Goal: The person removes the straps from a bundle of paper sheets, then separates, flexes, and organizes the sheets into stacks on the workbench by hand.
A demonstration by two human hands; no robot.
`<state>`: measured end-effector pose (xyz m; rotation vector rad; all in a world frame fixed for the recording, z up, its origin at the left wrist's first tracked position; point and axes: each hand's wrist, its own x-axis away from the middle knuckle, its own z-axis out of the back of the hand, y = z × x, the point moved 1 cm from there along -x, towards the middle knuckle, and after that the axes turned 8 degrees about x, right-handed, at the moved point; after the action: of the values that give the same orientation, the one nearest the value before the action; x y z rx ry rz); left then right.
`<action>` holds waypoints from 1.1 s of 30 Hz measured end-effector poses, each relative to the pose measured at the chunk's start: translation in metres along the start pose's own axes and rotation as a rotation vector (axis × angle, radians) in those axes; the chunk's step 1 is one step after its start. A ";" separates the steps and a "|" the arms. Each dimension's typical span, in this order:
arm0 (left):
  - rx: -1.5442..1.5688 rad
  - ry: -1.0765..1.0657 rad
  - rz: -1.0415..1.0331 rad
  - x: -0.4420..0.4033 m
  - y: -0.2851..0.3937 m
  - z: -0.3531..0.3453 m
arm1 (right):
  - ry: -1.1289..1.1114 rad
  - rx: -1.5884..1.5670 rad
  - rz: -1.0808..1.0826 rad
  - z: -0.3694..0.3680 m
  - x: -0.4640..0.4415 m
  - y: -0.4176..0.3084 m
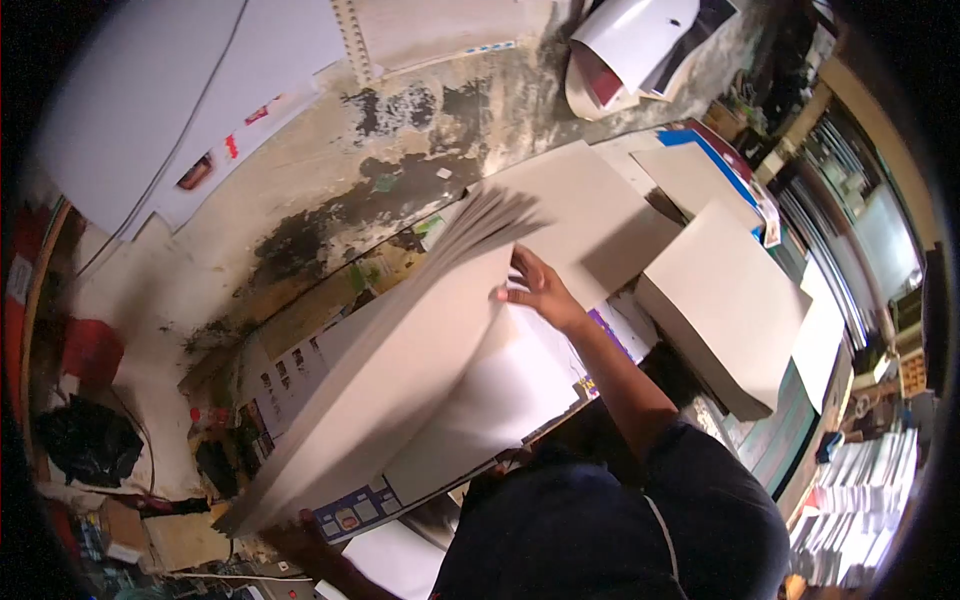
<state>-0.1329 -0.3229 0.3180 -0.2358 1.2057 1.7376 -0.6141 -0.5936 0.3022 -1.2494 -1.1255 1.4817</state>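
Note:
A thick bundle of beige cardboard sheets [400,350] stands tilted on its edge in front of me, its top corners fanned apart. My right hand [543,290] grips the bundle's upper right edge, thumb and fingers bent around it. Down at the lower left end, my left hand [295,540] holds the bottom edge; it lies in shadow and most of its fingers are hidden. Beneath the bundle lies a white printed sheet [520,390] with a blue printed corner.
Another cardboard stack [725,300] sits at the right, with more flat cardboard [590,205] behind the bundle. A stained wall [400,130] carries hanging paper sheets [200,90]. Piles of paper [860,500] stand at the lower right. A black plastic bag [88,440] is at the left.

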 end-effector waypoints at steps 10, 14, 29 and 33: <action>-0.673 -0.330 -0.036 0.077 -0.144 -0.094 | -0.021 0.321 0.089 -0.045 -0.007 0.016; 0.213 0.022 0.103 -0.051 0.040 -0.124 | 0.158 0.243 -0.168 -0.029 0.026 -0.020; 0.113 -0.884 -0.372 -0.162 0.477 -0.564 | 0.834 -0.302 -0.394 0.169 0.128 -0.035; 0.177 -0.880 -0.446 -0.156 0.559 -0.622 | 0.957 -0.317 -0.446 0.213 0.102 -0.042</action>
<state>-0.7076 -0.9362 0.4524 0.3254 0.5792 1.1197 -0.8345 -0.5075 0.3411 -1.5320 -0.8787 0.2719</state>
